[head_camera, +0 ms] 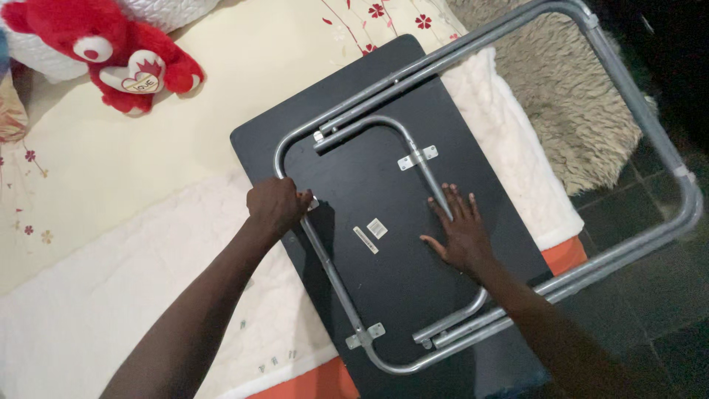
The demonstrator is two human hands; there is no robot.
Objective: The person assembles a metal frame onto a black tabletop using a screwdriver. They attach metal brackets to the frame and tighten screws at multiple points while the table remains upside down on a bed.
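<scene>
Two hands work on the upturned black rectangular folding tabletop [384,244] lying mid-frame across the white fleece blanket [111,295]: the left hand [277,205] is closed around the grey metal tube leg frame [325,258], the right hand [461,233] pressed flat, fingers spread, holding nothing. Fingers could get pinched if the raised outer leg loop [650,111] at the upper right swings down; the board might slide off the edge.

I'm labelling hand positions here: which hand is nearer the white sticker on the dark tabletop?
The right hand: it lies flat on the board just right of the white sticker. The left hand grips the metal leg frame farther off at the left edge.
</scene>
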